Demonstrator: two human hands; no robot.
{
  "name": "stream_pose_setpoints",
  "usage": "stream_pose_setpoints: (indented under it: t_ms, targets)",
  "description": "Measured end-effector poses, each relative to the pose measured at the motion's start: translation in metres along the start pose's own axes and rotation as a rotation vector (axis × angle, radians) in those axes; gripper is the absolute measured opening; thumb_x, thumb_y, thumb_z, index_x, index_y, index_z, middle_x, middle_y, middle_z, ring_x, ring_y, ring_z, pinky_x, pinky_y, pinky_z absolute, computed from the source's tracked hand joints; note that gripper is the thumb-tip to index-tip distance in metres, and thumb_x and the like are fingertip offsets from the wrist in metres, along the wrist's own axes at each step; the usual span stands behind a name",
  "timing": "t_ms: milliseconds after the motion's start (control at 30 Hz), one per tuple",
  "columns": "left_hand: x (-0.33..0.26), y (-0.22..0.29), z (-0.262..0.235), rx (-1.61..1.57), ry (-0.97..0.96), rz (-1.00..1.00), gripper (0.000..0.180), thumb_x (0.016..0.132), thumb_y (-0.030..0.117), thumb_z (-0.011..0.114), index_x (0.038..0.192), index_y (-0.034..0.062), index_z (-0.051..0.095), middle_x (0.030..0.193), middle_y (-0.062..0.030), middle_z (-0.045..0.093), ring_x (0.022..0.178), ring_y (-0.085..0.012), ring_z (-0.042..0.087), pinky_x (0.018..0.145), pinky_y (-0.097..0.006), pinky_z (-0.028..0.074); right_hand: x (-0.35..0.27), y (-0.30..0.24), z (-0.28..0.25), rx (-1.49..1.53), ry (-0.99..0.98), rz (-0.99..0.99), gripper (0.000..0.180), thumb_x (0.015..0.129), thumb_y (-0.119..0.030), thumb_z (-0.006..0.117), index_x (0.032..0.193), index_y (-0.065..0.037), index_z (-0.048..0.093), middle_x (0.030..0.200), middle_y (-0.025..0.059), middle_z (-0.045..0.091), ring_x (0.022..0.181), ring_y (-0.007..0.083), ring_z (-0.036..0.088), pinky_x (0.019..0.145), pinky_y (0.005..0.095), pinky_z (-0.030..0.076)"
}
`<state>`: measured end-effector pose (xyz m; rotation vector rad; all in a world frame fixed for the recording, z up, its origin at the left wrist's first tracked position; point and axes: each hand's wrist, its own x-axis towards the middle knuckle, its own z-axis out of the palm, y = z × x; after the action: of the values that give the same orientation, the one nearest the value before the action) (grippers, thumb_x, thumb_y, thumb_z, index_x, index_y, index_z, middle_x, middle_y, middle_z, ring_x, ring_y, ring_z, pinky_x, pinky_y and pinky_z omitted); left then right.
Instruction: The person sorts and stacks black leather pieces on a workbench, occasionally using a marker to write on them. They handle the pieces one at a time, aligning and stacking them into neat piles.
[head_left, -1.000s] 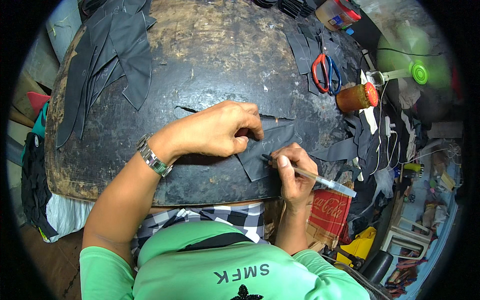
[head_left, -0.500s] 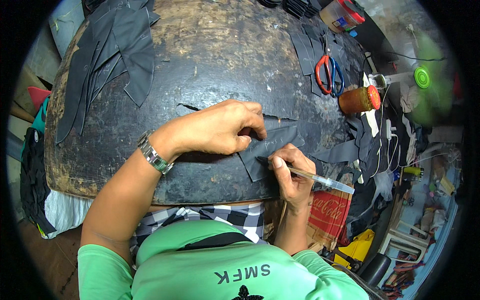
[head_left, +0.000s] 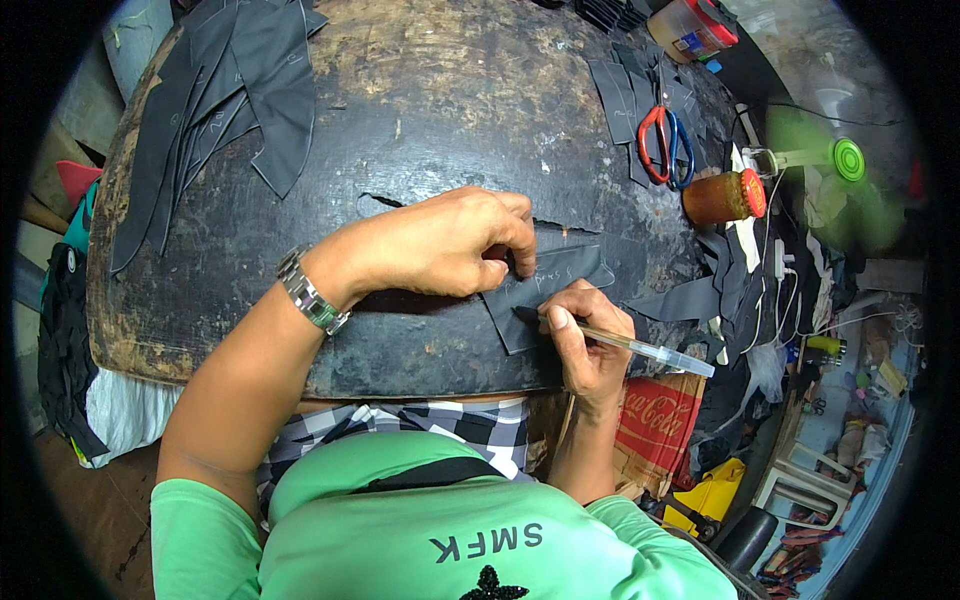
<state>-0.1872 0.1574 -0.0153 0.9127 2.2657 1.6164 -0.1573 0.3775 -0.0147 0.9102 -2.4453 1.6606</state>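
Directly beneath left hand (head_left: 440, 245) fingers (head_left: 515, 250), dark leather piece (head_left: 545, 295) pinned flat on bench (head_left: 420, 90); pen (head_left: 625, 345) pinched in right hand (head_left: 590, 345), tip just right of them.

Flat piece (head_left: 545, 300) on table (head_left: 430, 110) w/ scissors (head_left: 665, 140) & jar (head_left: 725, 197) behind-right, piece stack (head_left: 215, 110) far left.

I see a worn, scuffed dark surface (head_left: 420, 90), matt black leather-like pieces (head_left: 545, 300), a clear plastic pen (head_left: 640, 348), and a shiny metal watch (head_left: 310, 298).

Worn black table (head_left: 420, 110) (scuffed): dark cutouts (head_left: 230, 90), scissors (head_left: 665, 140), jar (head_left: 722, 196).
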Motion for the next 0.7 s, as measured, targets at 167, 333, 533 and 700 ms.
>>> stream_pose_setpoints:
  t_ms: [167,333,533,700]
  targets:
    - [-0.0004,0.0014,-0.0012,0.032,-0.006,0.003,0.023,0.07,0.001,0.057,0.089,-0.0035,0.069,0.088,-0.0139,0.058,0.08,-0.0269,0.06,0.072,-0.035,0.049,0.0022,-0.0015,0.0009,-0.001,-0.033,-0.009,0.004,0.079,0.001,0.062,0.077,0.003,0.06,0.065,0.0086,0.055,0.052,0.016,0.048,0.048,0.0283,0.036]
    - [-0.0004,0.0006,-0.0011,0.041,-0.019,-0.001,0.026,0.07,0.0,0.057,0.092,-0.0012,0.071,0.094,-0.0118,0.059,0.083,-0.0237,0.059,0.07,-0.033,0.048,0.0032,-0.0024,-0.001,0.008,-0.054,-0.013,0.003,0.08,0.003,0.061,0.077,0.003,0.06,0.066,0.0088,0.056,0.053,0.016,0.048,0.048,0.0282,0.036]
    - [-0.0001,-0.0006,-0.0008,0.029,-0.024,-0.004,0.027,0.069,0.0,0.057,0.092,-0.0013,0.071,0.095,-0.012,0.06,0.084,-0.024,0.06,0.072,-0.032,0.048,0.0016,-0.0018,-0.0004,-0.013,-0.004,0.026,0.004,0.08,0.003,0.061,0.076,0.003,0.059,0.066,0.0086,0.056,0.054,0.0161,0.048,0.049,0.0279,0.037]
    - [0.0004,-0.0001,-0.0002,0.029,-0.003,0.023,0.024,0.068,0.001,0.057,0.088,-0.0031,0.07,0.09,-0.0145,0.06,0.082,-0.0275,0.06,0.075,-0.034,0.049,0.0021,-0.0016,0.0003,0.012,-0.016,0.015,0.005,0.081,0.002,0.061,0.076,0.004,0.059,0.066,0.0086,0.056,0.054,0.0158,0.048,0.049,0.0278,0.037]
